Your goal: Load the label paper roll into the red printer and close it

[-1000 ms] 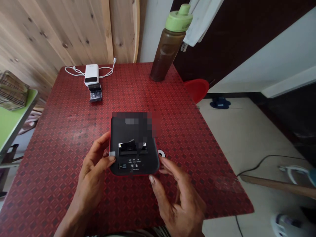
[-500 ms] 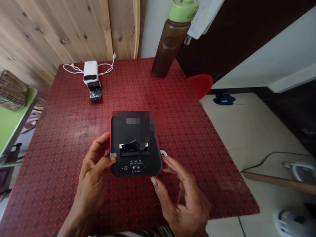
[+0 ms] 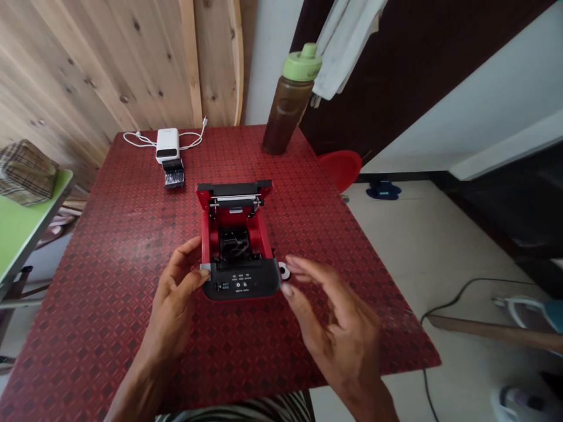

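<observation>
A small red and black label printer (image 3: 240,281) sits on the table with its lid (image 3: 234,189) raised. Inside the red bay lies crumpled black material (image 3: 235,243). My left hand (image 3: 176,287) grips the printer's left side, its thumb on a grey tab (image 3: 205,271) and the other fingers along the side wall. At the right side, a small white roll (image 3: 284,271) with a dark centre is beside the printer. My right hand (image 3: 336,316) is close to that roll, thumb and fingers apart, holding nothing.
A white power bank-like device (image 3: 168,143) with a white cable and a black strip stands at the back left of the red patterned table (image 3: 132,328). A brown bottle (image 3: 288,108) with a green lid is at the back. A red stool (image 3: 341,170) is beyond the right edge.
The printer's lid has swung up, showing the red bay. My right hand has drawn slightly away to the right, while my left stays at the grey tab. The view has shifted.
</observation>
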### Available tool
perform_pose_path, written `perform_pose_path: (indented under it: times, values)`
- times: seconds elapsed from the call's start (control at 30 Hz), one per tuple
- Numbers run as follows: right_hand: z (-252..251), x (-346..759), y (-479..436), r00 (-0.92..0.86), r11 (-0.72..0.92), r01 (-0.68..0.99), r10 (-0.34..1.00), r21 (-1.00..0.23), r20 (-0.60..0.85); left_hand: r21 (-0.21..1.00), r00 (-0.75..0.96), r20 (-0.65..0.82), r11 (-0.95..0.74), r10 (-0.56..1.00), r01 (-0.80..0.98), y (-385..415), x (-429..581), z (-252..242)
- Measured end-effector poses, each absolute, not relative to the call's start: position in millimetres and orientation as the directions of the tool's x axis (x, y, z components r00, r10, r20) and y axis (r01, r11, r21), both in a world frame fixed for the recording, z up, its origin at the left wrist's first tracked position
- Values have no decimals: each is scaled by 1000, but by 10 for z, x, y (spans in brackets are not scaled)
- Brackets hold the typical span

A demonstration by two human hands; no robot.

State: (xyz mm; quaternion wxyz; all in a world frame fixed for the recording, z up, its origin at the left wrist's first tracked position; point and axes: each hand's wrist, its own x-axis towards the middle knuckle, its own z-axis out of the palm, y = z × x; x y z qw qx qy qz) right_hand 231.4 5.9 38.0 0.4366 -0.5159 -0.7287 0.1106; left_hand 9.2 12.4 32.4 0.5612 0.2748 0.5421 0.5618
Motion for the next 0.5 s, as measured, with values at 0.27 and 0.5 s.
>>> perform_pose_path:
  times: [0.27,0.5]
  values:
    - [700,1912,928,-557,608,732,794,-307,243,926,-177,-264,197,948,-322,98,31,230]
    - [708,1541,1168,-656,630,750,747,-202,-108,924,-152,-244,182,958,-337,62,16,152]
